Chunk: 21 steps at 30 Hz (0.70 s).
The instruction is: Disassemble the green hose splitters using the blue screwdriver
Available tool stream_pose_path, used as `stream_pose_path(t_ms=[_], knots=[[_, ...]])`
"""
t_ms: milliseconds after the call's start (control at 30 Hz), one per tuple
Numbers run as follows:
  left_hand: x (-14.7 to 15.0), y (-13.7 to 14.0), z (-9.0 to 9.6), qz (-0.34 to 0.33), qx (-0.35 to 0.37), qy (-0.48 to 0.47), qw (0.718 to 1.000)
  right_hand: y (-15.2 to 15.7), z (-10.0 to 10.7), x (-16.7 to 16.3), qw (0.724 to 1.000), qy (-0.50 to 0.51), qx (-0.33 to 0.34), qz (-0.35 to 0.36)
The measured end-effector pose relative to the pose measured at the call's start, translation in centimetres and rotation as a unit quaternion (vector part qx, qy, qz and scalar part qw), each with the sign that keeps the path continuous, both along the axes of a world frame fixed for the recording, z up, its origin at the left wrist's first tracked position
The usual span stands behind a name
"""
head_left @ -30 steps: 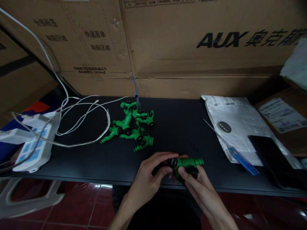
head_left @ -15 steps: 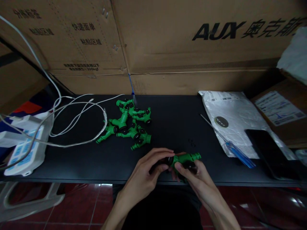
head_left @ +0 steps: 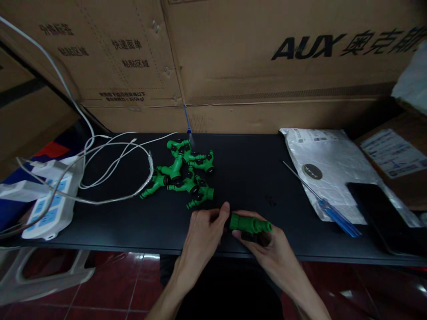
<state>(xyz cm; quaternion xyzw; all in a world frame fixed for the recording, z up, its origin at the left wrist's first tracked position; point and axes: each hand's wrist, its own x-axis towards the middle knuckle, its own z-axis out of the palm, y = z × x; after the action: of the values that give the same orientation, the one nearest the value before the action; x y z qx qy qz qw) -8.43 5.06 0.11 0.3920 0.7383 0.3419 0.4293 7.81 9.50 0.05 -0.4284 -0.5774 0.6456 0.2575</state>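
A green Y-shaped hose splitter (head_left: 248, 223) with black parts is held just above the front edge of the black table. My right hand (head_left: 275, 244) is wrapped round its body from the right and below, with the ribbed outlet pointing right. My left hand (head_left: 205, 229) is closed at the splitter's dark left end, thumb on top; its fingertips are mostly hidden. Several similar green splitters (head_left: 173, 169) lie in a cluster on the table, beyond my left hand. A few small black rings (head_left: 271, 200) lie on the table past my right hand.
To the right are a blue-handled screwdriver (head_left: 336, 216), a silver mailer (head_left: 336, 160) with a round metal disc (head_left: 312, 171), and a black phone (head_left: 380, 215). A white power strip (head_left: 55, 209) and looped cables (head_left: 100, 202) occupy the left. A large carton (head_left: 233, 53) stands behind.
The splitter has been turned in my hands, its outlet tilting down toward me. My left thumb has moved up over its left end. The whole view has shifted slightly.
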Motion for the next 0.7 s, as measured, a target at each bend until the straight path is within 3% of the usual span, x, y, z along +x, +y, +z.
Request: stream_pose_path(t_ms=[67,133,267,333,500,700], knots=[[-0.3,-0.1,0.0,0.009,0.009,-0.021,1.000,0.2,-0.2,0.1,1.000,-0.003,-0.001,-0.009],[-0.6,-0.5,-0.1,0.011,0.073,-0.036,0.997,0.5,-0.3,0.3,1.000,-0.004,-0.004,-0.022],[-1.0,-1.0,-0.4,-0.082,0.190,-0.096,0.974,1.0,-0.1,0.3,0.999,0.000,-0.001,-0.035],[-1.2,-1.0,-0.5,-0.112,0.186,-0.094,0.972,1.1,0.0,0.0,0.999,0.006,0.004,-0.043],[-2.1,-0.7,-0.1,-0.106,0.144,0.000,0.984,1.7,0.0,-0.8,0.998,0.004,0.018,-0.053],[-3.0,0.0,-0.7,-0.069,0.113,-0.020,0.991,2.3,-0.8,-2.3,0.998,-0.028,0.037,-0.033]])
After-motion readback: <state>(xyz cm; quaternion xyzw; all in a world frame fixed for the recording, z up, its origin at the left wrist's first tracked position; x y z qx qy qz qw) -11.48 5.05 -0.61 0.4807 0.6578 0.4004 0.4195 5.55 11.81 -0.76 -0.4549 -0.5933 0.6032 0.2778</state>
